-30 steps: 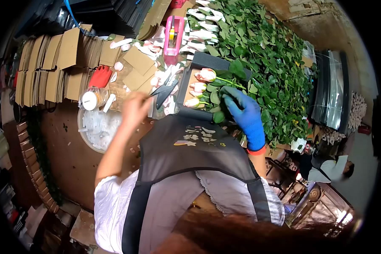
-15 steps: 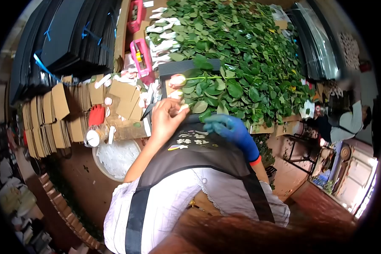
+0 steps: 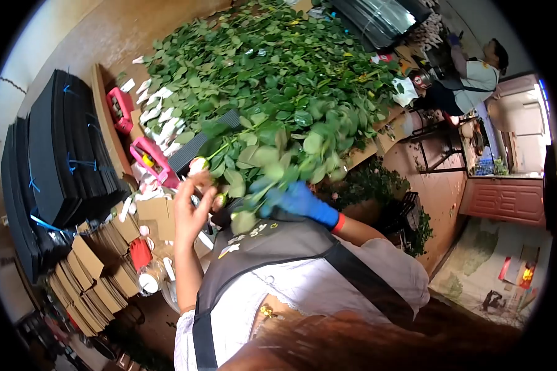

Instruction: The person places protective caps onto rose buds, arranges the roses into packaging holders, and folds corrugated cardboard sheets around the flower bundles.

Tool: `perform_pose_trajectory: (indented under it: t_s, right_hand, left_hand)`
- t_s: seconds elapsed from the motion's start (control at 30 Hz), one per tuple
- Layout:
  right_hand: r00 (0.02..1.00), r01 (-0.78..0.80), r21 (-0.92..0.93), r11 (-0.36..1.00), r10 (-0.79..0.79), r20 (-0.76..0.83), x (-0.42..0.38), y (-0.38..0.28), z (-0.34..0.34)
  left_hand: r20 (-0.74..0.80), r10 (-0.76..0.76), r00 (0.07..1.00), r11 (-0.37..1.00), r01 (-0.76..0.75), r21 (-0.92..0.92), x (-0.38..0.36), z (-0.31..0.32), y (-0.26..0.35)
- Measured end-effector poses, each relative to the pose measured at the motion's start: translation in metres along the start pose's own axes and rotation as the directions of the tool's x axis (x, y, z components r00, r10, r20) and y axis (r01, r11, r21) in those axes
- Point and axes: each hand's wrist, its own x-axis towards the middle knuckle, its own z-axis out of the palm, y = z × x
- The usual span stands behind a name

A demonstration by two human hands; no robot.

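Note:
Two pale pink-and-green rose heads, an upper rose (image 3: 199, 166) and a lower rose (image 3: 220, 201), are beside the fingers of my bare left hand (image 3: 193, 204). Its thumb stands apart from the fingers, which are slightly blurred. My right hand, in a blue glove (image 3: 303, 205), is closed around leafy rose stems (image 3: 269, 170) just in front of my apron. Motion smears the leaves, and they cover part of the gloved fingers. Under the foliage lies a dark ribbed board (image 3: 198, 145), only partly visible.
A wide heap of leafy rose stems (image 3: 260, 68) covers the table. Pink holders (image 3: 150, 162), cardboard pieces (image 3: 158, 213) and stacked black boards (image 3: 74, 148) are on the left. Another person (image 3: 470, 80) is at the far right, near a dark metal stand (image 3: 439, 151).
My view has turned to the right. My gloved right hand has closed on leafy stems, which are now raised and blurred. The left hand's pinch has loosened, thumb and fingers now apart.

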Motion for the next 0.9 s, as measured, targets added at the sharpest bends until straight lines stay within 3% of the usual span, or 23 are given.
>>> perform_pose_trajectory:
  t_s: [0.03, 0.07, 0.1, 0.13, 0.2, 0.3, 0.33, 0.43, 0.53, 0.6, 0.63, 0.67, 0.73, 0.77, 0.8, 0.83, 0.87, 0.9]
  right_hand:
    - [0.978, 0.206, -0.463, 0.862, -0.200, 0.062, -0.008, 0.046, -0.007]
    - [0.966, 0.237, -0.598, 0.766, -0.250, 0.063, -0.011, 0.062, -0.013]
    - [0.952, 0.252, -0.719, 0.648, -0.299, 0.064, -0.013, 0.077, -0.018]
    - [0.970, 0.150, -0.605, 0.782, -0.235, -0.063, -0.008, 0.055, -0.017]
    - [0.947, 0.020, -0.542, 0.840, -0.190, -0.260, -0.005, 0.009, -0.030]
    - [0.784, -0.088, -0.484, 0.870, -0.240, -0.573, -0.026, -0.051, -0.070]
    - [0.686, -0.056, -0.403, 0.914, -0.258, -0.680, -0.038, -0.059, -0.090]
    - [0.402, 0.070, -0.074, 0.995, -0.096, -0.910, -0.088, -0.058, -0.171]
    - [0.146, 0.285, 0.135, 0.949, 0.096, -0.985, -0.118, -0.040, -0.215]
    - [0.029, 0.414, 0.233, 0.880, 0.243, -0.970, -0.121, -0.018, -0.214]
    - [0.037, 0.454, 0.264, 0.851, 0.278, -0.960, -0.117, -0.004, -0.211]
    - [0.118, 0.449, 0.295, 0.843, 0.272, -0.955, -0.105, 0.005, -0.197]
    - [0.427, 0.286, 0.213, 0.934, 0.075, -0.901, -0.063, 0.006, -0.163]
    - [0.679, 0.100, -0.161, 0.982, -0.185, -0.710, -0.034, -0.011, -0.142]
    - [0.817, 0.150, -0.547, 0.823, -0.415, -0.400, -0.004, -0.028, -0.121]
    - [0.871, 0.173, -0.855, 0.489, -0.482, -0.099, 0.026, -0.065, -0.099]
    - [0.894, 0.241, -0.969, 0.053, -0.401, 0.200, 0.054, -0.090, -0.086]
    - [0.894, 0.244, -0.969, 0.029, -0.395, 0.214, 0.077, -0.091, -0.084]
  left_hand:
    - [-0.030, 0.161, 0.987, 0.955, -0.148, 0.258, 0.012, 0.004, 0.003]
    - [-0.018, 0.321, 0.947, 0.823, -0.269, 0.501, 0.022, 0.006, 0.007]
    - [0.066, 0.271, 0.960, 0.785, -0.260, 0.562, 0.025, 0.011, 0.005]
    - [0.130, 0.303, 0.944, 0.680, -0.310, 0.665, 0.027, 0.016, -0.004]
    - [0.128, 0.303, 0.944, 0.665, -0.306, 0.681, 0.028, 0.023, -0.018]
    - [0.087, 0.262, 0.961, 0.731, -0.256, 0.632, 0.023, 0.024, -0.015]
    - [0.087, 0.256, 0.963, 0.767, -0.257, 0.588, 0.023, 0.023, -0.014]
    - [0.059, 0.246, 0.967, 0.841, -0.243, 0.482, 0.020, 0.024, -0.018]
    - [0.002, 0.172, 0.985, 0.899, -0.157, 0.408, 0.022, 0.029, -0.025]
    - [-0.008, 0.098, 0.995, 0.933, -0.089, 0.350, 0.026, 0.030, -0.035]
    - [-0.016, 0.086, 0.996, 0.944, -0.076, 0.322, 0.026, 0.030, -0.038]
    - [-0.035, 0.052, 0.998, 0.951, -0.038, 0.305, 0.025, 0.031, -0.040]
    - [-0.047, 0.067, 0.997, 0.942, -0.048, 0.332, 0.023, 0.030, -0.037]
    - [-0.055, 0.039, 0.998, 0.954, -0.021, 0.300, 0.023, 0.029, -0.030]
    - [-0.078, 0.053, 0.996, 0.956, -0.028, 0.292, 0.023, 0.030, -0.029]
    - [-0.078, 0.007, 0.997, 0.965, 0.013, 0.263, 0.024, 0.031, -0.027]
    - [-0.076, -0.038, 0.996, 0.971, 0.055, 0.234, 0.024, 0.031, -0.025]
    - [-0.093, 0.001, 0.996, 0.961, 0.025, 0.277, 0.023, 0.033, -0.031]
